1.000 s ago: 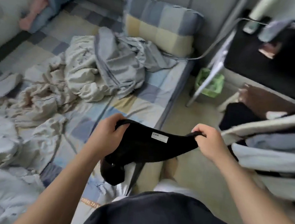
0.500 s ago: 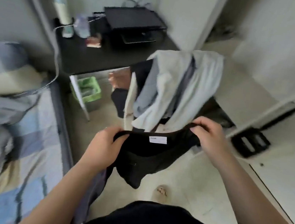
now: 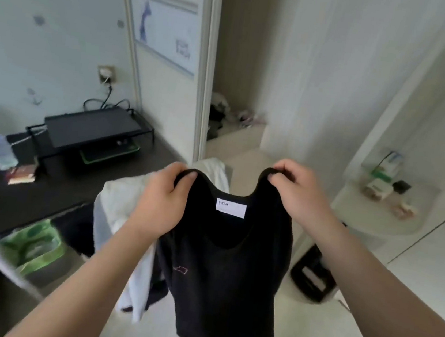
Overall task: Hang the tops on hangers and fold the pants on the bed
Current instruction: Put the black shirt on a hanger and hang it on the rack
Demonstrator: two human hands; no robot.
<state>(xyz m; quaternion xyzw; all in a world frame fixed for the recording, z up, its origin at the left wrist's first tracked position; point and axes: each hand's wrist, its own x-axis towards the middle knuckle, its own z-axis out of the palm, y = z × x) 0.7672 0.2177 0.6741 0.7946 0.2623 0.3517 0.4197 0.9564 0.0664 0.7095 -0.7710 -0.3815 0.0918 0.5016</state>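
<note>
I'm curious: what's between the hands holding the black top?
Head view: the scooped neckline of the black tank top and white label, between left hand and right hand.

black top (image 3: 230,275) | white neck label (image 3: 230,208) | reads "FPA"

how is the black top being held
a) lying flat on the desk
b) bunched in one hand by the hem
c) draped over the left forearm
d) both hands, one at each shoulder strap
d: the left hand and the right hand each pinch a shoulder strap of the black top, which hangs down between them with its white label showing.
</note>
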